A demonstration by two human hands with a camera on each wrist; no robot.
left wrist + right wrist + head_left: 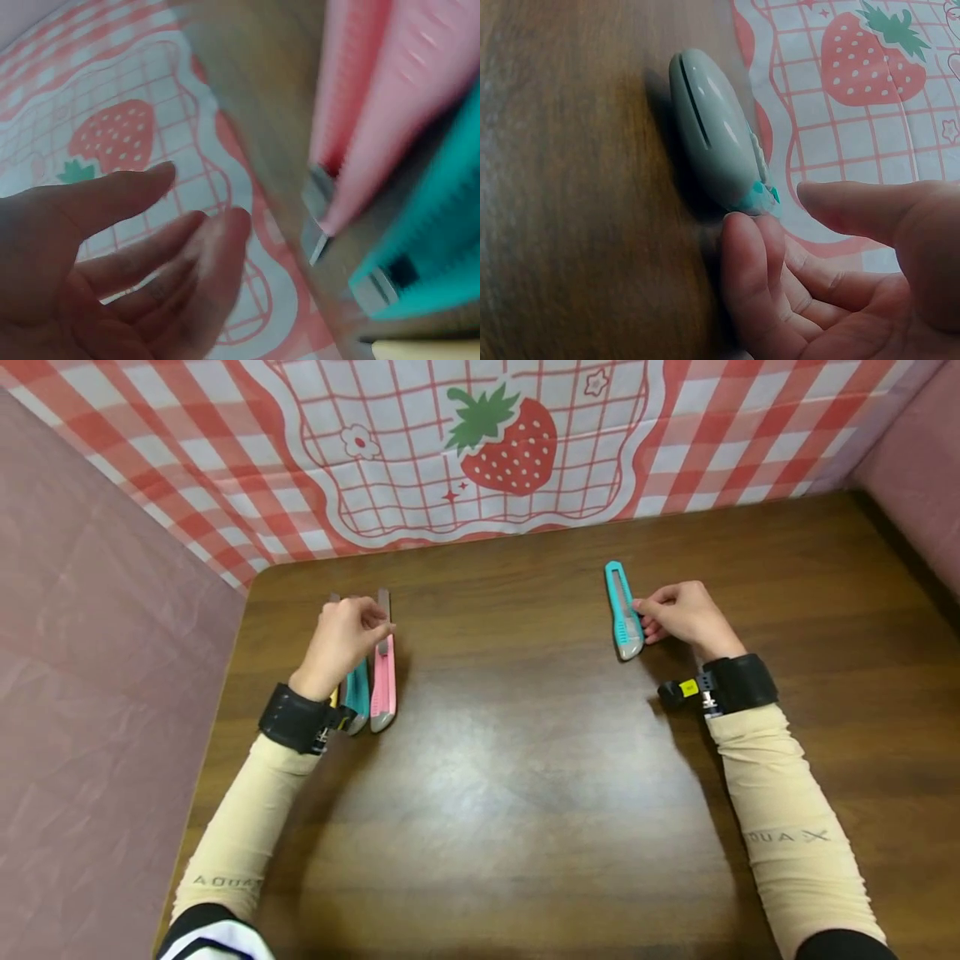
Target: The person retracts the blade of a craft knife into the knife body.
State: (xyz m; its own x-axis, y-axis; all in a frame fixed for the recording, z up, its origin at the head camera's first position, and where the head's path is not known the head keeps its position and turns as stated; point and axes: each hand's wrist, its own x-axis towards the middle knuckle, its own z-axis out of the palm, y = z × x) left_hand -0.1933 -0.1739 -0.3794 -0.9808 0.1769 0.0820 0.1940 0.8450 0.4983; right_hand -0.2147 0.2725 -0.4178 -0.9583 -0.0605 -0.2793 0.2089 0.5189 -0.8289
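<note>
On the left of the table lie a pink utility knife (384, 685) with its grey blade pushed out, a teal utility knife (358, 689) and a yellow strip (427, 350), side by side. My left hand (345, 631) hovers over them, covering parts of the teal and yellow ones. Nothing sits between its thumb and fingers in the left wrist view. Farther right, a turquoise utility knife (624, 614) with a grey end lies by itself. My right hand (686, 614) is at its right side, fingertips right at the edge, with thumb and fingers apart in the right wrist view.
A brown wooden table (465, 827) carries the knives. Behind it hangs a red-and-white checked cloth (420, 468) with a strawberry print. Pink draped fabric (97, 677) closes off the left side. Each wrist wears a black strap with a small camera.
</note>
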